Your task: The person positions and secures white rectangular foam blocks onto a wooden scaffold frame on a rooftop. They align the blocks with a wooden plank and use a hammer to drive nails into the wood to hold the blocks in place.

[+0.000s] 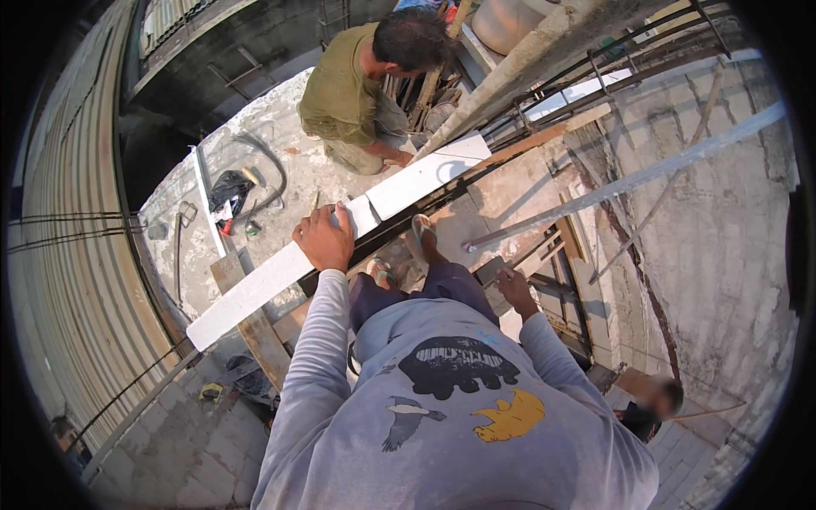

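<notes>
My left hand (pixel 325 238) is bent over a long white board (pixel 246 293), its fingers curled at the far edge. A second white board (pixel 433 176) continues the line to the upper right, with a dark joint between the two. My right hand (pixel 515 291) is low beside my right thigh, fingers curled next to a flat dark-grey piece (pixel 490 271). What that piece is, and how firmly I hold it, cannot be made out. Across the boards a co-worker in an olive shirt (pixel 340 89) crouches, one hand (pixel 398 156) close to the second board's far edge.
A slanting concrete post (pixel 501 81) rises beside the co-worker. A metal pole (pixel 629 180) crosses the right side. Black hose (pixel 276 166), a black bag (pixel 229 189) and a wooden plank (pixel 255 331) lie at left. Openings drop below my sandalled feet; another person (pixel 650 408) is lower right.
</notes>
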### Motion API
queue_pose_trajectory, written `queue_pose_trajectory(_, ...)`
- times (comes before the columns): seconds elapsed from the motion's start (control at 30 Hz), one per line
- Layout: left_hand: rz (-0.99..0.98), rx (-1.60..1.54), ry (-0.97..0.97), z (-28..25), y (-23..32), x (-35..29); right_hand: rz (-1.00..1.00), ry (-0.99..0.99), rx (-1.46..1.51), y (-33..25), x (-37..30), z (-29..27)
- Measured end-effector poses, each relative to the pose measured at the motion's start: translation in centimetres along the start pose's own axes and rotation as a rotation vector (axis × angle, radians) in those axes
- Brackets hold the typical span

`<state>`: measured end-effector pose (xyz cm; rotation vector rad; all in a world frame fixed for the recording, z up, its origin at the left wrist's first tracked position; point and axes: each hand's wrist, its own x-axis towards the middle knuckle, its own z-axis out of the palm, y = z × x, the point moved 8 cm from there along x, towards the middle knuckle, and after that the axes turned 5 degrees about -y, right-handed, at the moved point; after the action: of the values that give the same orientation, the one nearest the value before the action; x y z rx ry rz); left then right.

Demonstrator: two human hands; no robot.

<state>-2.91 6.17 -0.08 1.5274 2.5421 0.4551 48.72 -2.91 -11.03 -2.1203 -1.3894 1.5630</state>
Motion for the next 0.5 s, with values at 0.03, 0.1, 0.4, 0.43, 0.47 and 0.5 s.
queue_pose_trajectory(0.03, 0.002, -0.005, 0.000, 0.1, 0.0, 0.0, -0.008, -0.002, -0.046, 0.6, 0.3, -0.2)
queue_pose_trajectory(0.1, 0.002, -0.012, -0.001, 0.3, -0.2, -0.1, 0.006, -0.011, -0.082, 1.4, 0.5, -0.3)
queue_pose_trajectory(0.4, -0.023, -0.036, -0.026, 0.3, -0.3, 0.0, -0.015, -0.013, -0.140, 4.4, 2.1, -0.9)
queue_pose_trajectory(0.43, -0.023, -0.024, -0.029, 0.3, -0.3, 0.0, -0.006, -0.017, -0.142, 4.7, 2.2, -1.0)
queue_pose_trajectory(0.47, -0.023, -0.012, -0.033, 0.2, -0.3, 0.0, 0.002, -0.021, -0.143, 5.0, 2.4, -1.0)
queue_pose_trajectory(0.5, -0.024, 0.000, -0.036, 0.2, -0.2, 0.0, 0.006, -0.028, -0.148, 4.8, 2.5, -1.0)
